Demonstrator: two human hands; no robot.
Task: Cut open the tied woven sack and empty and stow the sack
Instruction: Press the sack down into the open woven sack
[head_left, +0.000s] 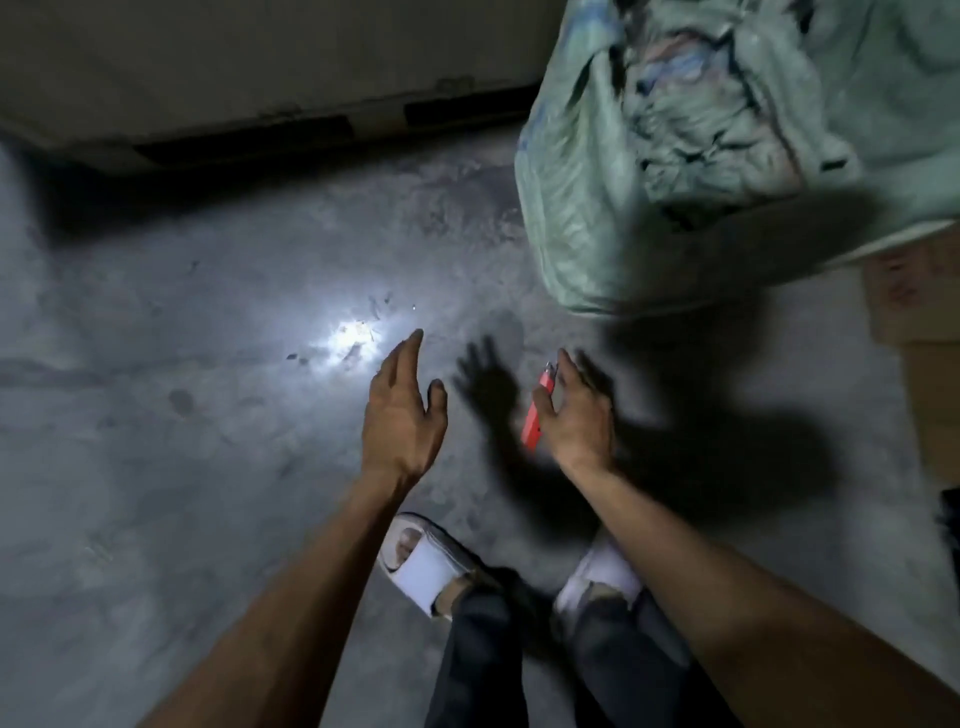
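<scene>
Above the concrete floor (208, 467), both hands reach forward: left hand (402, 415) spread empty, right hand (574, 415) gripping a red cutter (537, 410).

The gray concrete floor (182, 493) is dim, with one bright spot of light (350, 340) near the middle. A pale wall (260, 52) stands at eleven o'clock

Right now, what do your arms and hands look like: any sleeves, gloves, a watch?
Both forearms are bare to the frame edge: no sleeves, no gloves, no watch or rings visible on the left hand or right hand. The picture is dim and blurred, so fine marks cannot be told.
</scene>
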